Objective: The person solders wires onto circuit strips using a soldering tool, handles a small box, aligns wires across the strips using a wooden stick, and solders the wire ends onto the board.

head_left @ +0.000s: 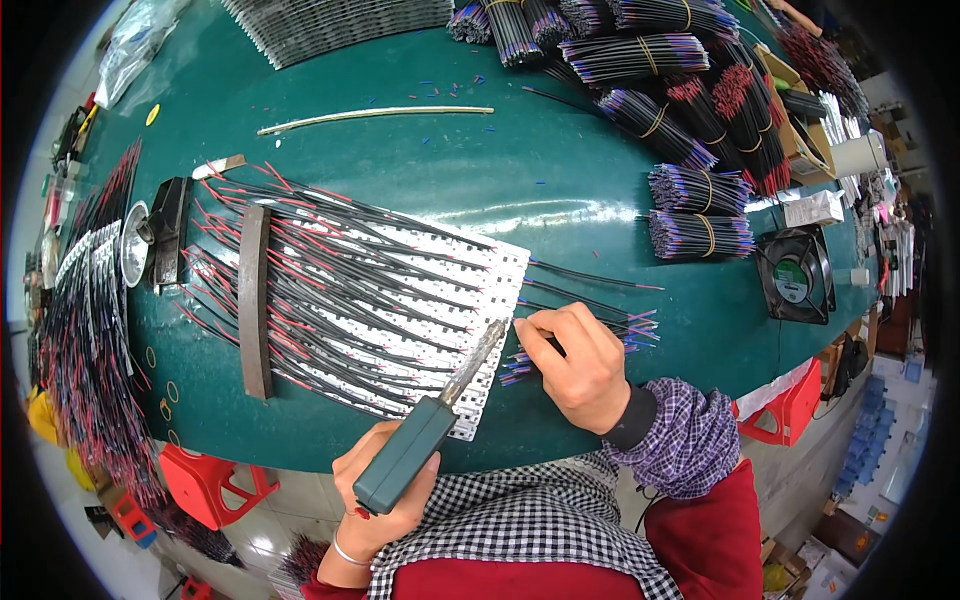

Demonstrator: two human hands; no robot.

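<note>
on the green tabletop (370,85), working at the right-hand margin of the white circuit-board panel (512,262), lying flat and bearing rows of black-and-red wires (340,290). gripping the green-bodied soldering iron (408,452) in the left hand (395,522), with fingers wrapped around its casing, and slanting its tip at or just above the panel's right margin. closing thumb and forefinger of the right hand (580,370) in a pinch just beside that margin, probably feeding a fine wire end, though showing too little there to tell. at the left side of the panel, pressing across the wires with a dark metal bar (255,310), and probably helping to steady the work. just right of the panel, having loose blue-tipped wires (640,325) lying near the right hand. for a sound joint, likely needing to be warming pad and wire together, lifting the tip cleanly, and holding the wire still during cooling. throughout, risking burnt fingertips from such close work, or scorched insulation on neighbouring wires on the panel by dragging the hot tip sideways.
</note>
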